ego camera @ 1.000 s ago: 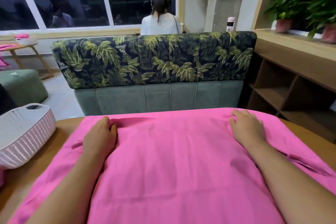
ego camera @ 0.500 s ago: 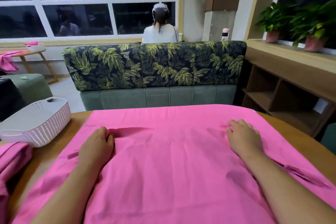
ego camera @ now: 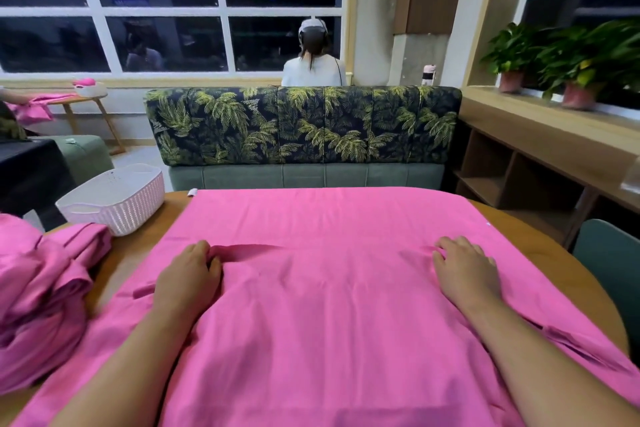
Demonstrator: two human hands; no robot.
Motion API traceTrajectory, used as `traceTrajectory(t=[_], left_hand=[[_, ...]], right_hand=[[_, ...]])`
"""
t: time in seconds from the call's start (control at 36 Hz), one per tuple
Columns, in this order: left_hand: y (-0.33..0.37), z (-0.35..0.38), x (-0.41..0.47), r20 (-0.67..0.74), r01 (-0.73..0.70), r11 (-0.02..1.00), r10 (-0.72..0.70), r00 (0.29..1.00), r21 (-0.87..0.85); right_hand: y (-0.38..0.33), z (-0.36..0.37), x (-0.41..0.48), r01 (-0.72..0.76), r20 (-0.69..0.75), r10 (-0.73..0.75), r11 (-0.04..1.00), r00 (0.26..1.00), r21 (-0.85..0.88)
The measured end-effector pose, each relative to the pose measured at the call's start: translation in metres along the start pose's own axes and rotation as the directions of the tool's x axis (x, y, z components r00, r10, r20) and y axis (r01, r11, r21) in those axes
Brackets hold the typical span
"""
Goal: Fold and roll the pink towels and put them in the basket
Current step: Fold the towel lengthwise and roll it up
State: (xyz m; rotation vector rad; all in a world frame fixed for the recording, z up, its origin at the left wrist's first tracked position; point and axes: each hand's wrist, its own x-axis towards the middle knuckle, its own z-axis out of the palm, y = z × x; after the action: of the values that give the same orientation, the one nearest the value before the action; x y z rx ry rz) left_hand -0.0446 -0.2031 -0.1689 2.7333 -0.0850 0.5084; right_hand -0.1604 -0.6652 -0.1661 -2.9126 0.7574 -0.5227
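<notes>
A large pink towel (ego camera: 329,305) lies spread flat over most of the round wooden table (ego camera: 135,253). My left hand (ego camera: 188,276) rests on its left part, fingers curled, pinching up a short raised fold at the fingertips. Further right, my right hand (ego camera: 465,270) lies on the cloth with bent fingers that gather a small pucker. A white woven basket (ego camera: 114,201) stands at the table's far left edge and looks empty. A heap of crumpled pink towels (ego camera: 41,295) sits at the left, partly cut off by the frame.
Behind the table stands a sofa (ego camera: 304,135) with a palm-leaf back. A person (ego camera: 313,61) sits beyond it, facing the window. Wooden shelves (ego camera: 519,177) and potted plants (ego camera: 571,62) line the right; a teal chair (ego camera: 609,263) is beside the table.
The view has pulled back and lifted, bringing the heap of towels into sight at the left. Both hands now lie farther from the towel's far edge, the left fold staying at the fingertips.
</notes>
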Motion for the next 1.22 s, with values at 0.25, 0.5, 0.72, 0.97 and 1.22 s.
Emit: traceTrajectory(t=[0.25,0.5,0.72,0.97,1.22], left_hand=[[0.0,-0.018,-0.042,-0.027,-0.013,1.0,0.013,1.0,0.013],[-0.007,-0.028,-0.075,-0.012,-0.024,0.999,0.025,1.0,0.034],[-0.014,-0.036,-0.1,-0.021,-0.034,0.999,0.035,0.999,0.033],[-0.015,-0.046,-0.125,-0.039,-0.038,0.999,0.04,0.998,0.036],[-0.014,-0.054,-0.138,-0.031,-0.051,0.997,0.053,0.998,0.05]], right_hand=[[0.012,-0.016,-0.04,0.013,-0.019,-0.013,1.0,1.0,-0.008],[0.022,-0.029,-0.075,0.011,-0.01,-0.012,0.999,1.0,-0.036],[0.03,-0.034,-0.097,0.026,-0.023,-0.027,0.999,0.999,-0.043],[0.034,-0.043,-0.117,0.039,-0.015,-0.04,0.997,0.999,-0.068],[0.039,-0.046,-0.13,0.044,-0.03,-0.046,0.997,0.998,-0.058]])
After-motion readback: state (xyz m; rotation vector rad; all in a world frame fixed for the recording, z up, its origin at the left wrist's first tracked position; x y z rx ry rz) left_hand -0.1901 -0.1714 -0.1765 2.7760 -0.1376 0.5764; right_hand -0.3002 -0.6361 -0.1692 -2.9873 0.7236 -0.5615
